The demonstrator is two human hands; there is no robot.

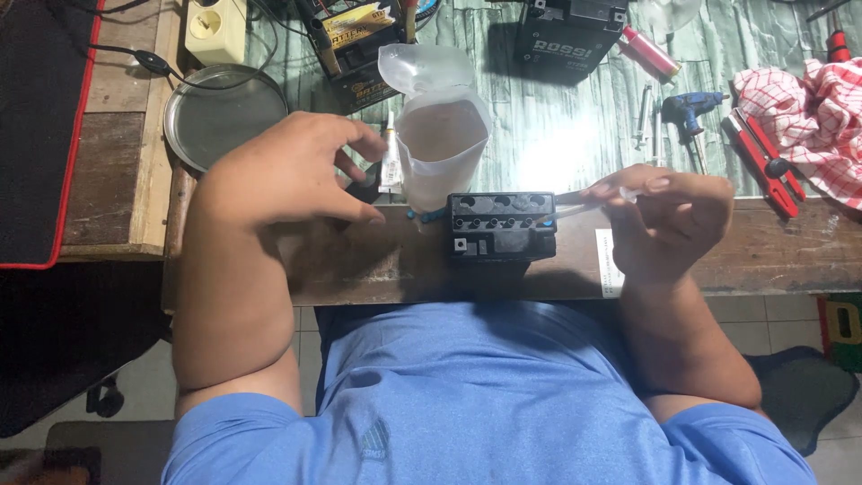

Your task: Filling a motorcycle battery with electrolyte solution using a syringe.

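Note:
A small black battery point(501, 226) with a row of open round filler holes on top stands at the near edge of the workbench. My right hand point(669, 216) is shut on a clear syringe point(584, 202) whose tip points left at the battery's right end. My left hand point(301, 171) hovers left of the battery, fingers loosely curled, close to a small white tube point(390, 162). Behind the battery stands a translucent plastic pouch point(440, 135) with its top open.
A round metal dish point(215, 121) lies at the left, two more black batteries point(566, 36) at the back. Red-handled pliers point(763, 162), a blue tool point(691, 108) and a red-checked cloth point(808, 108) lie at the right. A white label point(609, 260) sits by the bench edge.

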